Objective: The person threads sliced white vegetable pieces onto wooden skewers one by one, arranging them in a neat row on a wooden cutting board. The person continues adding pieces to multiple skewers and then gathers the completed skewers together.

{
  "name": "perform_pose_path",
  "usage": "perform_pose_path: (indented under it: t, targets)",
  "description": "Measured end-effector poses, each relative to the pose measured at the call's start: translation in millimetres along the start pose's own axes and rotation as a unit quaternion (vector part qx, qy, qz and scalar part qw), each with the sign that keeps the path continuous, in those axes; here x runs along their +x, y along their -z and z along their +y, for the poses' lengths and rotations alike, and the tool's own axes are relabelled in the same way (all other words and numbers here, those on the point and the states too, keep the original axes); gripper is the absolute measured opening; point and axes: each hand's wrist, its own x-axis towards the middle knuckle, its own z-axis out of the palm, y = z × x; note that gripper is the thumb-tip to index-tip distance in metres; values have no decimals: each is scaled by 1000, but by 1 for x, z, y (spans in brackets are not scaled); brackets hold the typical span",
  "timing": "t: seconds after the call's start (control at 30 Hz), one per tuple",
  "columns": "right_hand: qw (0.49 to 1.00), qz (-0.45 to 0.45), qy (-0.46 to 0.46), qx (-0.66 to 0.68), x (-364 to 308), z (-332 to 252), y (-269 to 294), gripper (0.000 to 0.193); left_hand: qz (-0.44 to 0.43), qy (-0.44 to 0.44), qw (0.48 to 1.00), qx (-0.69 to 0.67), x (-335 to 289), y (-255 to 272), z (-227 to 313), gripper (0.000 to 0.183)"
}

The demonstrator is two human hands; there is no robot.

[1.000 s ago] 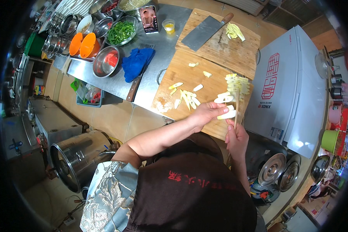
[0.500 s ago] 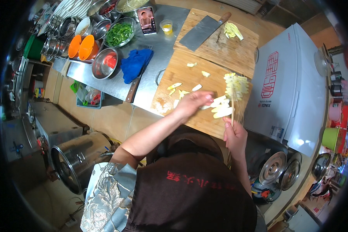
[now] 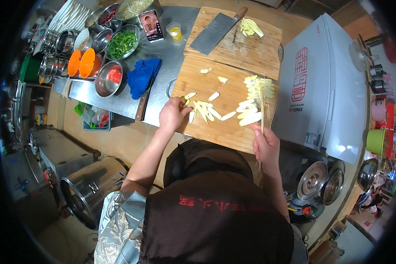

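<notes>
My right hand (image 3: 267, 144) is closed around thin bamboo skewers (image 3: 262, 110). Pale yellow vegetable slices (image 3: 250, 118) are threaded on the near skewer, just beyond my fingers. At the board's left edge my left hand (image 3: 172, 113) is curled down, its fingertips against the loose slices there; what lies between them is partly hidden. More loose slices (image 3: 202, 110) lie in a small heap to the right of that hand. A wooden cutting board (image 3: 233, 134) is under both hands. More slices on sticks (image 3: 257, 86) rest at its far right.
Beyond, a second board (image 3: 229, 48) holds a cleaver (image 3: 211, 35) and a leafy yellow vegetable piece (image 3: 251, 27). Left on the steel table are a blue cloth (image 3: 141, 77), a wooden-handled knife (image 3: 141, 105) and metal bowls (image 3: 108, 81). A white chest freezer (image 3: 312, 83) stands at the right.
My left hand has moved away from the skewer to the loose slices at the board's left edge. My right hand still holds the skewers. The whole view has shifted slightly.
</notes>
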Motion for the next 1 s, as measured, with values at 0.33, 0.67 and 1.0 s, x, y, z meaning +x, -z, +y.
perform_pose_path:
  t: [0.33,0.67,1.0]
  targets:
    - [998,-32,-3,-47,-2,3,0,26,22,17,997,-68,8,-1,-8,17]
    - [997,-55,-20,-60,-4,0,-4,26,-36,11,999,6,12,-1,-4,20]
    - [997,-59,-17,-45,-5,1,-3,26,-73,-52,996,16,-23,1,11,25]
